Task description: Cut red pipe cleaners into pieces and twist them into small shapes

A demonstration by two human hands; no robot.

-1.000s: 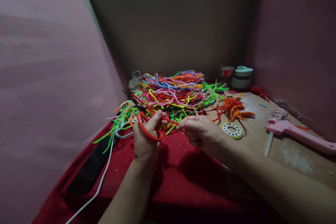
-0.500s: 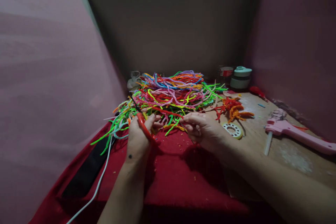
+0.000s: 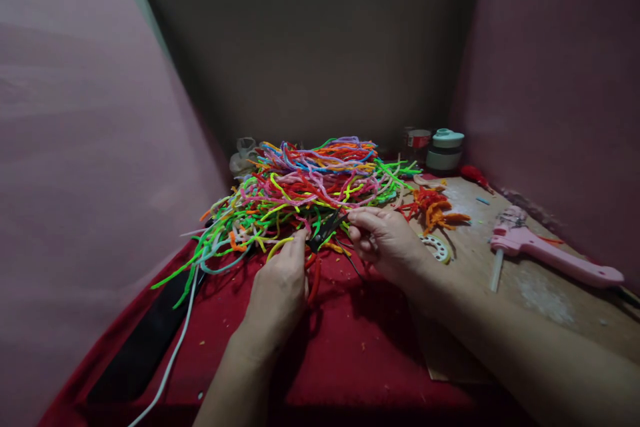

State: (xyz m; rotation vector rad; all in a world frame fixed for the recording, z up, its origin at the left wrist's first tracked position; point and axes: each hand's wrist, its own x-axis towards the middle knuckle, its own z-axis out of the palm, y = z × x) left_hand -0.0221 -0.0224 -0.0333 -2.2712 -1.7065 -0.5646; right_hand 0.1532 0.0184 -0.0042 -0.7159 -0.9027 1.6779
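A big heap of coloured pipe cleaners [image 3: 320, 180] lies on the table ahead of me. My left hand [image 3: 280, 287] is closed round scissors [image 3: 320, 237] with red handles. Their dark blades point up and right towards my right hand. My right hand [image 3: 385, 243] is pinched at the near edge of the heap, just beside the blade tips. What its fingertips hold is too thin and dark to name. Both hands hover over a red cloth [image 3: 350, 347].
Orange and red cut pieces [image 3: 433, 207] and a pale ring [image 3: 439, 248] lie right of my right hand. A pink glue gun [image 3: 545, 253] rests on the wooden table. Jars [image 3: 444, 150] stand at the back. A black strip [image 3: 145, 347] and white cable [image 3: 170, 360] cross the cloth at left.
My left hand has turned the scissors, so the blades now point towards my right hand and the red loop has dropped below. Both hands shifted slightly forward to the heap's edge.
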